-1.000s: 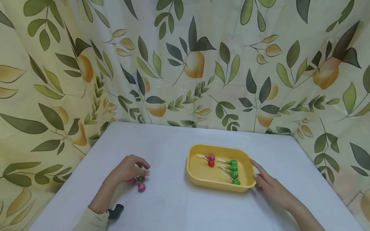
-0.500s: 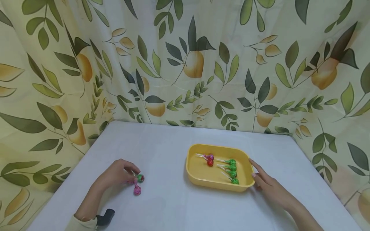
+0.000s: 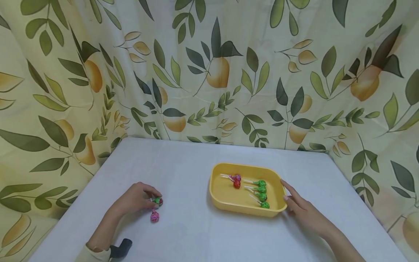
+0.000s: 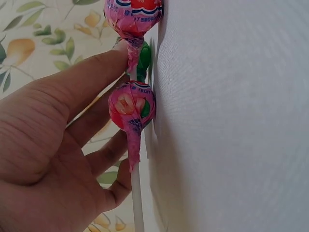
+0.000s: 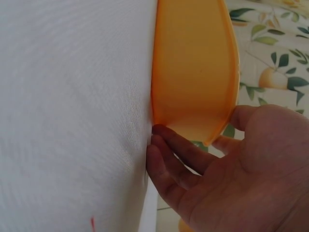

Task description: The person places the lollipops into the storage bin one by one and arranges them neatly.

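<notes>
In the head view, my left hand (image 3: 135, 198) is low over the table's left side, thumb and index finger pinching a green lollipop (image 3: 158, 201). Just in front of it lies a pink lollipop (image 3: 155, 217). The left wrist view shows two pink-wrapped lollipops close by the hand, one in the middle (image 4: 133, 105) and one at the top edge; the green one is mostly hidden behind them. My right hand (image 3: 306, 211) rests its extended fingers against the right end of a yellow tray (image 3: 226, 203). Inside lie several green lollipops (image 3: 262, 189) and a red one (image 3: 236, 184) beside a purple-pink one (image 3: 238, 177).
A white cloth covers the table (image 3: 183, 233). A curtain (image 3: 203, 72) printed with fruit and leaves hangs behind and at the sides. On my left wrist sits a black device (image 3: 121, 248).
My left hand first drew back toward the left and down, shifting a pink lollipop, then moved slightly right and closed finger and thumb on the green lollipop. My right hand stays at the tray.
</notes>
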Tool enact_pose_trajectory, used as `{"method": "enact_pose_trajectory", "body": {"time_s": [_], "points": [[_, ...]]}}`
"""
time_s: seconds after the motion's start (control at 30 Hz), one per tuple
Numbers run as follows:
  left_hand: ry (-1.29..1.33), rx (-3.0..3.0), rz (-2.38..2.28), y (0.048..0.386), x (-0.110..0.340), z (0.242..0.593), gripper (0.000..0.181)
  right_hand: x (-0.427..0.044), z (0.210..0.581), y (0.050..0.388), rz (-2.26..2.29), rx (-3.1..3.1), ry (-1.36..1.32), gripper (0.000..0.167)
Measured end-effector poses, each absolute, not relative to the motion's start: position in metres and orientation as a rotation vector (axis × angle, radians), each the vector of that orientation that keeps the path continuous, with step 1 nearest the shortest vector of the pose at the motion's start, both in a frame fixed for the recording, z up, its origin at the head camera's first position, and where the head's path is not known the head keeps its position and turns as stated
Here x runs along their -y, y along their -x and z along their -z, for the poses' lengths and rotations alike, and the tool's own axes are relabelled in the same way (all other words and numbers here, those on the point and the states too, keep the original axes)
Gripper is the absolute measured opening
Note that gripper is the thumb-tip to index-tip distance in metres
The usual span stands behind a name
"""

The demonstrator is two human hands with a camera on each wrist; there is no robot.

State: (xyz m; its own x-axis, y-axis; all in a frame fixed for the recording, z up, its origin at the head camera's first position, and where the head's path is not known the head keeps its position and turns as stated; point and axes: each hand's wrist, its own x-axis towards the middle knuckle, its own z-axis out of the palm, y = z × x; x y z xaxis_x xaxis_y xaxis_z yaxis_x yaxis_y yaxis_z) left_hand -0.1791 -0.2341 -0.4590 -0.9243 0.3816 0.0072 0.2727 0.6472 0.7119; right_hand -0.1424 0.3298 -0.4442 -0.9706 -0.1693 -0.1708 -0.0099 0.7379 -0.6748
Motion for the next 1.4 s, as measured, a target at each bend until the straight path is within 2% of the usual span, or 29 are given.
{"method": "enact_pose_trajectory", "body": {"time_s": [0.57, 1.4], "points": [[-0.424, -2.827, -1.076, 0.185, 0.222, 0.442, 0.024, -0.328, 0.442, 0.143, 1.068, -2.724, 0.169, 0.065], [-0.664, -2.789, -1.166, 0.213, 0.168, 0.415, 0.025, -0.329, 0.445, 0.14, 1.074, -2.714, 0.147, 0.065]]}}
